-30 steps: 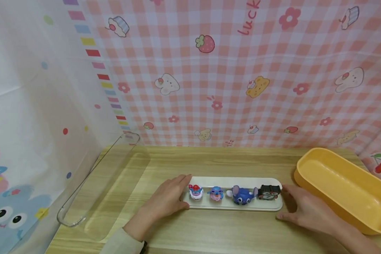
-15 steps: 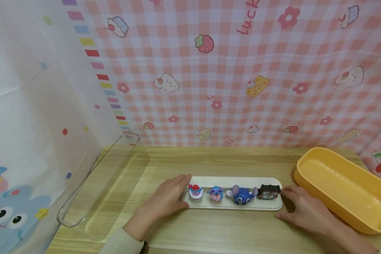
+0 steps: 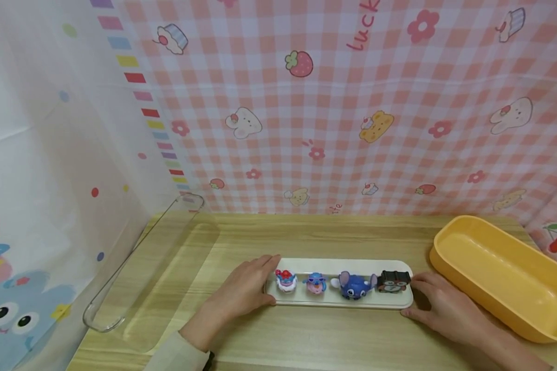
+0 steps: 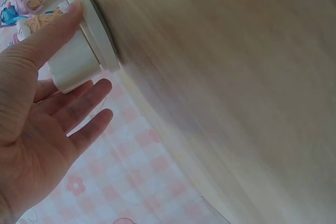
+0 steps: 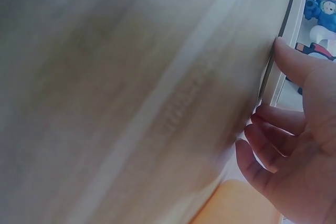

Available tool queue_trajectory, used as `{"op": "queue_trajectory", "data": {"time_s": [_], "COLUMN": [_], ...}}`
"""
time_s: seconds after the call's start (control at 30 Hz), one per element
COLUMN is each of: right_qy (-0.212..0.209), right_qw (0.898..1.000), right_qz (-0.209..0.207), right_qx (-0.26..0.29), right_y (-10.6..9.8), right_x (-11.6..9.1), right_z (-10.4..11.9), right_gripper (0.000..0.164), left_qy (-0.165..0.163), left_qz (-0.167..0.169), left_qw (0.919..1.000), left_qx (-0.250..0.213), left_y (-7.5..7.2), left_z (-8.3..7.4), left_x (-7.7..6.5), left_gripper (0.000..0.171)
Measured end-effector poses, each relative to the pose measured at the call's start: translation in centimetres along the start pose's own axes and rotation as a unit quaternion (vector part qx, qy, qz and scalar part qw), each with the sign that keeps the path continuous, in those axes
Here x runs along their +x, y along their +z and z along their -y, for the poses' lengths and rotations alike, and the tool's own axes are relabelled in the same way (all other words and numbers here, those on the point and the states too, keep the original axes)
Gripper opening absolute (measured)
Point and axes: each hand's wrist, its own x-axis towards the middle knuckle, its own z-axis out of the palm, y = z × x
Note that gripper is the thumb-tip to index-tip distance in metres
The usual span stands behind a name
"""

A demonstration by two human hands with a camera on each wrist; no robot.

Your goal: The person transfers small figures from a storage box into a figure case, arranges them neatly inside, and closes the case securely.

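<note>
- Word "luck" [image 3: 363,26], pink lettering, running upward; printed on the pink-checked cloth [image 3: 334,98], high above the worktop's [image 3: 334,335] back edge.
- Letters "ife" or "ite" [image 3: 336,208], pink, slanted; same cloth, right at the middle of the worktop's back edge.
- Small mark, black-topped figure [image 3: 393,281], right end of white tray [image 3: 334,264]; too small to read.

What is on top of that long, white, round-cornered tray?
On the tray, left to right: a red-topped white figurine, a blue-and-pink figurine with sunglasses, a big-eared blue figurine and a dark, boxy figurine. The tray's surface beneath them is covered.
</note>
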Motion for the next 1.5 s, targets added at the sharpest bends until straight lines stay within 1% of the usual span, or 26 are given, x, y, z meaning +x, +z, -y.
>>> {"op": "queue_trajectory", "data": {"time_s": [0.23, 0.47, 0.7, 0.9, 1.2, 1.5], "right_qy": [-0.002, 0.012, 0.033, 0.037, 0.027, 0.054], "right_qw": [1.000, 1.000, 0.998, 0.997, 0.997, 0.992], "right_qz": [-0.004, -0.008, 0.021, 0.031, 0.027, 0.046], "right_qx": [0.001, 0.015, 0.047, 0.066, 0.062, 0.106], "right_y": [0.0, 0.0, 0.2, 0.2, 0.3, 0.3], "right_x": [-0.3, -0.4, 0.1, 0.3, 0.5, 0.8], "right_z": [0.2, 0.0, -0.7, -0.8, -0.8, -0.8], "right_gripper": [0.064, 0.072, 0.090, 0.093, 0.100, 0.105], "left_qy": [0.001, 0.008, 0.004, 0.005, 0.002, 0.003], "left_qz": [0.001, -0.002, 0.001, 0.002, 0.005, 0.003], "left_qw": [1.0000, 1.0000, 1.0000, 1.0000, 1.0000, 1.0000], "left_qx": [0.000, -0.001, -0.004, -0.006, -0.008, -0.005], "left_y": [-0.1, -0.1, 0.0, 0.0, -0.1, -0.2], "left_z": [0.0, 0.1, 0.1, 0.1, 0.1, 0.0], "left_x": [0.0, 0.0, 0.1, 0.1, 0.0, 0.1], "left_gripper": [0.091, 0.091, 0.091, 0.092, 0.091, 0.091]}}
